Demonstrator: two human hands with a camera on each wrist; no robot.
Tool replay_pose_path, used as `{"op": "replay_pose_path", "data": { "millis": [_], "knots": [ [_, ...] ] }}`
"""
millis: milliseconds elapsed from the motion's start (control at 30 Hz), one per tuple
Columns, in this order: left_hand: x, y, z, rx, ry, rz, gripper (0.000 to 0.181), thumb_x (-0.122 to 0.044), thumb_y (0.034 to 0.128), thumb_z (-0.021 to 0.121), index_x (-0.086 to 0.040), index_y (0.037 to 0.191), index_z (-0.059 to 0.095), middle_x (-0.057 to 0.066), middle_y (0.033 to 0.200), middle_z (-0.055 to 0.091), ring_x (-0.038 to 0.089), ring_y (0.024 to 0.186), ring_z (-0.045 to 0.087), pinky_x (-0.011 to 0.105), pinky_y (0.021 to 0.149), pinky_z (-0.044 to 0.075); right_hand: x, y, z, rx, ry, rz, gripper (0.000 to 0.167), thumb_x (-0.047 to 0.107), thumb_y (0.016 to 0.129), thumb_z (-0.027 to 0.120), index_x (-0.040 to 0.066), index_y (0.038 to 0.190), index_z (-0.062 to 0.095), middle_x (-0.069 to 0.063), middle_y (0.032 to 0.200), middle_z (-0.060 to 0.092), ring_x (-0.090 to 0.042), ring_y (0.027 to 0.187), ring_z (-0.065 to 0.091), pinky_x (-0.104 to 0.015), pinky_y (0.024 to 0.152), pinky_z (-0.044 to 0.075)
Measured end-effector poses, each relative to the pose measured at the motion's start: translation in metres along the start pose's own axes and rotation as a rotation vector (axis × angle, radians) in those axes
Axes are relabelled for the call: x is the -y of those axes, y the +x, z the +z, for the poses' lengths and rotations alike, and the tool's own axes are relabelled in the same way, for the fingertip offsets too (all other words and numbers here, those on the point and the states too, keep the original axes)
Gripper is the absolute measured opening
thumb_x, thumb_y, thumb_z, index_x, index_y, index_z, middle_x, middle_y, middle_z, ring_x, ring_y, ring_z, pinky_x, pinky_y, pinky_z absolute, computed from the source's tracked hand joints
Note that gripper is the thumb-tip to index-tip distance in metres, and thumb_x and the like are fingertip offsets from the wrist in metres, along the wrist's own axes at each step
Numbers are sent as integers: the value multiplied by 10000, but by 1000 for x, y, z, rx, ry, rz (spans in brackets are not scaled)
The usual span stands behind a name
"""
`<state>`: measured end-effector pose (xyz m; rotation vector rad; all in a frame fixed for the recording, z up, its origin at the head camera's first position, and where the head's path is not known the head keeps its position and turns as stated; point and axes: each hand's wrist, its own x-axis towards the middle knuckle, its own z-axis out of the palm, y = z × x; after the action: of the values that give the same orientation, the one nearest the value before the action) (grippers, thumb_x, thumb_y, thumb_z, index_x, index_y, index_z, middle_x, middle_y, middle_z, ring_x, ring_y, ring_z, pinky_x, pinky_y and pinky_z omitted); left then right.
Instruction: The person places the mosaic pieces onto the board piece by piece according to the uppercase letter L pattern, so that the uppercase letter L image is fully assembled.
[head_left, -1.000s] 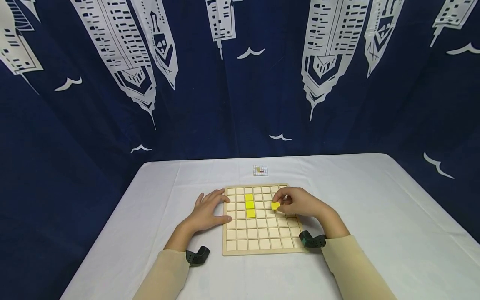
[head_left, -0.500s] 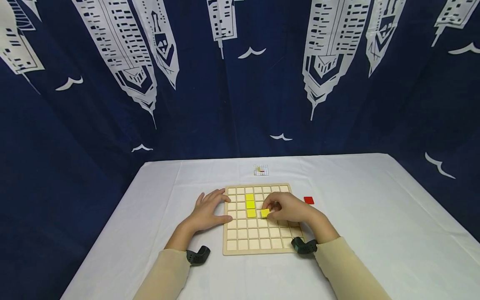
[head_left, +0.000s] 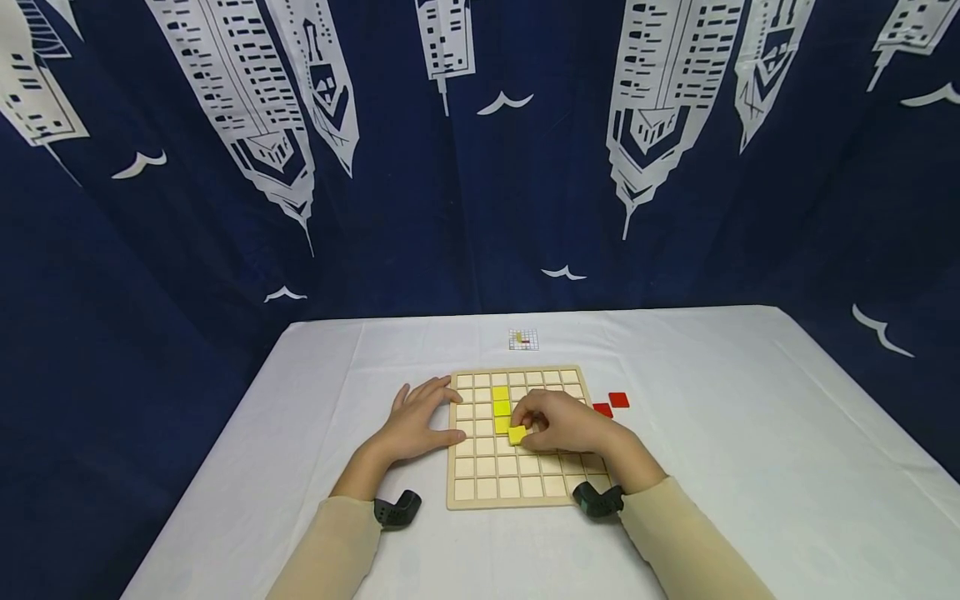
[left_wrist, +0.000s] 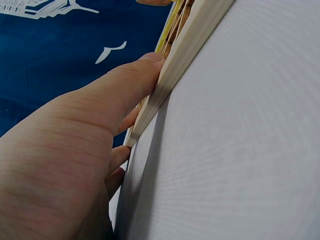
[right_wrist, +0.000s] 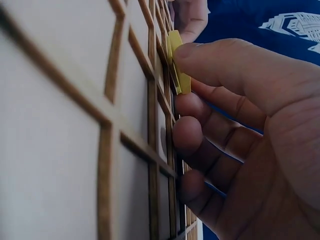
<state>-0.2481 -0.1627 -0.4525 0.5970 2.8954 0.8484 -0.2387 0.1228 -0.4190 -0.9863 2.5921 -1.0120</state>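
A wooden grid board lies on the white table. In it, several yellow square tiles form a column left of the middle. My right hand pinches another yellow tile between thumb and fingers, just at the lower right of that column. The right wrist view shows this tile tilted against the grid, thumb on one side. At the board's left rim rests my left hand, fingers spread, thumb on the rim. My right hand hides part of the grid.
Two red tiles lie on the table beyond the board's right edge, partly behind my right hand. A small card with a printed grid lies behind the board. A dark blue patterned curtain hangs behind the table.
My right hand has carried the yellow tile leftward and nearer to me, from the board's right side to beside the column. Red tiles have come into view behind it. My left hand stays put.
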Motion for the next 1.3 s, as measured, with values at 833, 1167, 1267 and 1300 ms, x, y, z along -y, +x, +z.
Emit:
{"op": "replay_pose_path", "data": {
  "millis": [833,1167,1267,1300],
  "knots": [
    [1,1,1,-16,3,20,487,-460,821,776,-276,1222,571,51,1631,338,316,1540,241,626,1243,-13,10,3,12,-11,-105,-2,233,200,784,855,165,934,680,29,824,581,-102,728,481,-205,660,413],
    [1,1,1,-12,-1,17,493,-465,817,777,-279,1224,570,46,1632,336,314,1541,238,625,1243,-20,10,3,11,-5,-97,-12,213,214,802,841,190,961,700,32,854,606,-121,764,521,-204,687,437],
    [1,1,1,-7,3,10,494,-470,819,774,-283,1227,567,38,1637,327,307,1544,232,616,1247,-25,11,2,10,-3,-88,-14,192,201,819,825,180,965,704,17,867,616,-120,768,525,-204,691,443],
    [1,1,1,-6,5,9,494,-470,820,773,-283,1228,567,38,1637,326,306,1544,231,615,1247,-27,11,2,9,-2,-82,-13,182,191,825,818,175,967,704,13,869,617,-123,769,525,-204,692,444]
  ]
}}
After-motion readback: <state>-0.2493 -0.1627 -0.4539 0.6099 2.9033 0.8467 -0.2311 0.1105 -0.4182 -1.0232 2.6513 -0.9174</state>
